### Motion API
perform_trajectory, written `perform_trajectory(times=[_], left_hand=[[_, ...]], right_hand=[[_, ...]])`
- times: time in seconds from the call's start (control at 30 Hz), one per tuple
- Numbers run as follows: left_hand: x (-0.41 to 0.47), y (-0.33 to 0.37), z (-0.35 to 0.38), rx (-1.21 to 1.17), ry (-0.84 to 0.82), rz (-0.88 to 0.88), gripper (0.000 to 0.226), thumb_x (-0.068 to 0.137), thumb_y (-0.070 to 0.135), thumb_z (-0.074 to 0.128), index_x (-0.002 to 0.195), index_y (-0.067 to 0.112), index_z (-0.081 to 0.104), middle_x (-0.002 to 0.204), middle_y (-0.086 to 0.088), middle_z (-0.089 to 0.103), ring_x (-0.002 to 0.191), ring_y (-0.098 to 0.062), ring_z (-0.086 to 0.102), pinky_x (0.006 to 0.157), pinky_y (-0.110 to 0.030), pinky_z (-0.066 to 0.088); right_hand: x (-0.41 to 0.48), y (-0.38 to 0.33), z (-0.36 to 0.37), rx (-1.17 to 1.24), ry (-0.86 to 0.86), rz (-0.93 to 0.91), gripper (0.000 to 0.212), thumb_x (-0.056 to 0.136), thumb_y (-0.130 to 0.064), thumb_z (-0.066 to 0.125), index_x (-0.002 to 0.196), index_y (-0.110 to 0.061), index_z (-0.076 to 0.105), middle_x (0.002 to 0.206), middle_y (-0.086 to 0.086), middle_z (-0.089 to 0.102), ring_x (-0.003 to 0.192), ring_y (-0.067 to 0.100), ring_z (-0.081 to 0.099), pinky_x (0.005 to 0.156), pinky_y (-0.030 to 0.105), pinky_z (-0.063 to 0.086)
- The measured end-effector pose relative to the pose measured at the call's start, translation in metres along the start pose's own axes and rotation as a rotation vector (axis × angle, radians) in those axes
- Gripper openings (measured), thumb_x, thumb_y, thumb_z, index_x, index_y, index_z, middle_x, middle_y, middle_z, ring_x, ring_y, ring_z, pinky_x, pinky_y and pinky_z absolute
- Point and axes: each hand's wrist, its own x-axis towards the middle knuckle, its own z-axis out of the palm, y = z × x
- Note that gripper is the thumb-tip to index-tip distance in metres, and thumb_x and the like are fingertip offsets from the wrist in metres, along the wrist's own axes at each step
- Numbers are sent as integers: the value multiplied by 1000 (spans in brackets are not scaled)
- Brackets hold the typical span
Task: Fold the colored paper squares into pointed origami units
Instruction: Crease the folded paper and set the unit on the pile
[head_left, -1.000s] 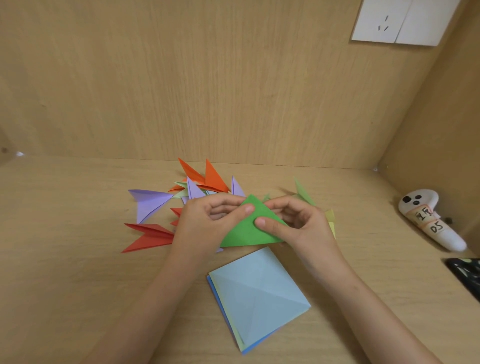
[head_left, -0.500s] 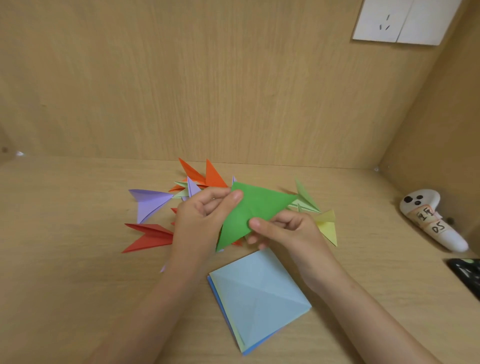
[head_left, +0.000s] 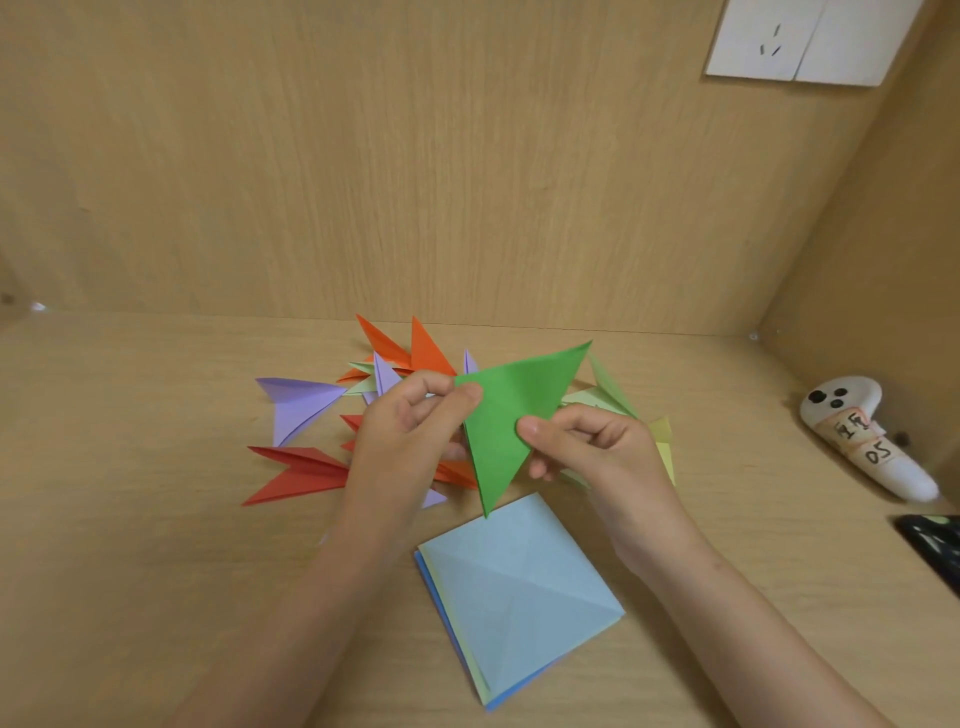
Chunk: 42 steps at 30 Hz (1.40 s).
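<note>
So both hands pinch the green paper triangle (head_left: 511, 415) above the tabletop (head_left: 156, 545), left hand (head_left: 410, 436) at its top-left corner, right hand (head_left: 592, 457) on its right edge, over the blue paper stack (head_left: 519, 603).

Green triangle (head_left: 511, 415) – pale-blue square (head_left: 519, 597) – red, orange, purple units (head_left: 298, 470)

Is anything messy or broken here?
Nothing looks broken. The folded units lie in a jumbled heap, pointing every way, and the paper stack is slightly fanned, with blue and yellow edges peeking out along its left side.
</note>
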Motion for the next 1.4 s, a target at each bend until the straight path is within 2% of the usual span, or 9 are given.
perform_trajectory(times=[0.17,0.3,0.37,0.73,0.9,1.13,1.23,1.33,1.4], left_hand=[[-1,-2,-1,178,-26,54,16,74,4,75,88,9,67,72,-2,75,63,-9,69,60,-19,54],[-1,-4,-1,180,22,65,14,75,4,75,86,10,70,71,2,74,62,-6,69,60,-17,54],[0,-4,-1,178,29,71,14,75,4,75,86,11,70,71,3,75,63,-6,69,61,-18,55],[-2,-3,1,197,48,51,7,76,10,75,78,13,70,71,-1,74,65,-13,71,65,-25,55],[-3,-2,1,170,40,21,5,77,10,74,77,14,70,72,-4,75,69,-22,72,69,-32,57],[-2,-2,0,166,18,21,5,76,10,74,79,9,69,69,-5,74,64,-18,71,62,-28,56],[-1,-1,-2,172,-33,9,6,76,7,74,78,8,68,67,-2,73,60,-11,67,56,-21,54],[0,2,-3,206,-95,12,16,72,5,77,84,12,70,77,0,75,68,-10,69,63,-20,55],[-1,3,-3,187,-104,-1,27,69,3,78,94,12,71,80,0,76,68,-9,70,61,-17,53]], right_hand=[[2,0,-2,-96,-50,-7,18,79,0,69,63,-4,64,56,4,65,49,11,56,55,18,48],[1,0,-3,-79,-71,31,11,74,-15,72,69,-5,68,62,6,69,54,12,59,56,20,48],[1,1,-3,-52,-74,28,16,70,-20,70,73,-4,69,65,6,70,55,11,60,56,19,48],[2,4,-3,-17,-39,4,16,69,-18,70,73,-2,69,58,6,66,50,11,57,54,19,46],[3,4,-2,-5,-26,10,15,68,-18,72,72,-4,70,62,7,68,51,11,57,54,20,47],[1,3,-2,-20,-32,-6,13,68,-17,72,70,-5,68,58,4,66,50,10,56,54,19,47],[1,1,-3,-42,-47,-20,7,75,-6,71,70,-3,67,60,3,68,51,11,57,57,19,50],[0,0,-3,-118,-75,-61,11,78,0,70,68,-4,67,58,2,67,53,12,58,60,19,50],[-1,0,-2,-167,-97,-76,13,78,0,71,67,-5,68,56,1,66,53,11,58,59,18,49]])
